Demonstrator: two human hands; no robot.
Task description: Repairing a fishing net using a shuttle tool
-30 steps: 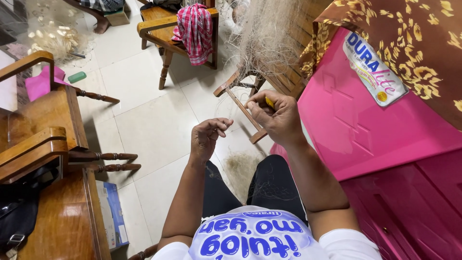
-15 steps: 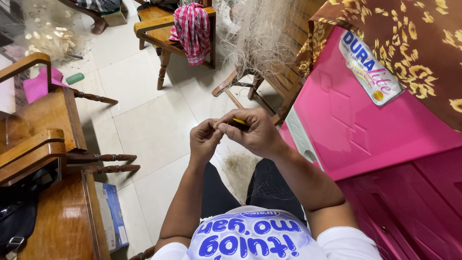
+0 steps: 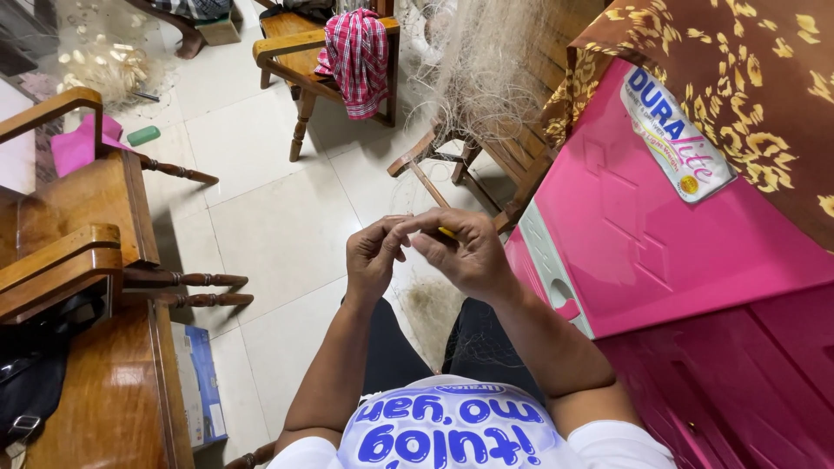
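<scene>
Pale floor tiles (image 3: 261,234) fill the room around us, with wooden chairs at the sides.

Our left hand (image 3: 372,260) and right hand (image 3: 465,252) meet above our lap, fingertips touching. The right hand is closed around a small yellow tool (image 3: 446,232), of which only a tip shows under the fingers. The left hand pinches something very thin, probably a strand of the net (image 3: 486,78); we cannot see the thread itself. The net hangs over a wooden frame (image 3: 434,165) just ahead, and a loose heap of it (image 3: 434,308) lies on the floor between our knees.

To do this step well, we judge that the strand should stay tight between both hands and that the tool should move in short strokes, so that the mesh does not tangle.

One second ago our hands were apart, the right one raised close to the frame. Half a second ago they had come together, and now they are pressed closer and lower.

Further out, a checked cloth (image 3: 358,52) hangs on a chair, and a pink plastic cabinet (image 3: 660,260) stands at our right.
</scene>
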